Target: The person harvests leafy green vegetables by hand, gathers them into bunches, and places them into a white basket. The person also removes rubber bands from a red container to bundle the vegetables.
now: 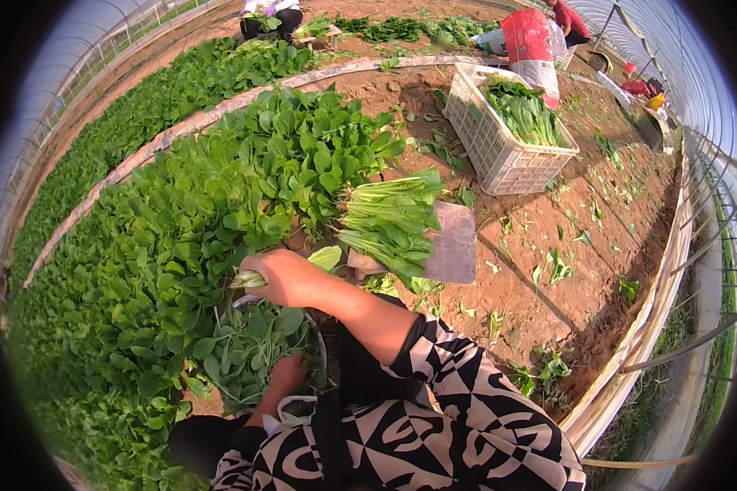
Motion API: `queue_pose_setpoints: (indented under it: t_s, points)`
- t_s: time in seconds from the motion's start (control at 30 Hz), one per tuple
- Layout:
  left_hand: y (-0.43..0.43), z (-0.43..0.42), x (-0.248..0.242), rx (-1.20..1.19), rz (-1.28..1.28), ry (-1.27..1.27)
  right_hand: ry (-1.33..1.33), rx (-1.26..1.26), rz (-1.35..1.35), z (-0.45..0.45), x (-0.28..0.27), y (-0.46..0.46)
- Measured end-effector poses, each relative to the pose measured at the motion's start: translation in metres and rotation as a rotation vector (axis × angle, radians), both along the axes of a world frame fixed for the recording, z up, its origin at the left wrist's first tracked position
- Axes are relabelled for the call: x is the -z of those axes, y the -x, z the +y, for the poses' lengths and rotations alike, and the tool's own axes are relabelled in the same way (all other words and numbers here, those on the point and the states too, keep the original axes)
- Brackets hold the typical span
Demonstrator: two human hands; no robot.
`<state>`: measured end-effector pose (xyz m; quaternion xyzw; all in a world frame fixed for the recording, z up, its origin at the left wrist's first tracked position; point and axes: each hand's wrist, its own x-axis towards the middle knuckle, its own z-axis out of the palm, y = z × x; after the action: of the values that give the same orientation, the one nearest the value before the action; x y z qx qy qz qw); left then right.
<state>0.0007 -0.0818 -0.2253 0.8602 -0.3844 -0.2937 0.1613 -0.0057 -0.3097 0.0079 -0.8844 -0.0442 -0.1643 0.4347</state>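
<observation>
My right hand (277,277) is closed around a bunch of leafy greens (245,280), whose pale stem ends stick out at its left. Lower down, my left hand (288,372) rests at the loose leaves (252,347) heaped in a round basin (323,350); its fingers are partly hidden, so its grasp cannot be told. Beyond my right forearm, several bunches of long-leaved greens (393,215) lie side by side on a small board (453,242), roots to the left. A single pale leaf (325,258) lies just above my right wrist.
Dense leafy plants (159,245) grow along the left. A plastic crate (497,153) of greens stands on the soil at the upper right, with a red and white sack (531,55) behind. Two people (271,18) crouch farther off. Plastic sheeting (645,368) edges the right side.
</observation>
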Motion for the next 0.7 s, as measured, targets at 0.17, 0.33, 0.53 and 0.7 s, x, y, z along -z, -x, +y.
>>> queue_pose_setpoints:
  t_s: [0.17,0.33,0.53,0.7]
  points:
    - [-0.012,0.014,-0.018,-0.094,-0.069,0.074,-0.379,0.094,0.162,-0.007,-0.022,-0.002]
    - [-0.033,0.022,-0.017,-0.202,-0.059,0.167,-0.581,0.027,0.179,-0.004,-0.014,-0.011]
    - [-0.089,0.014,-0.025,-0.233,-0.105,0.200,-0.705,-0.064,0.320,0.007,0.013,-0.033]
    - [-0.171,-0.009,-0.009,-0.222,-0.221,0.198,-0.792,-0.127,0.408,0.008,0.011,-0.046]
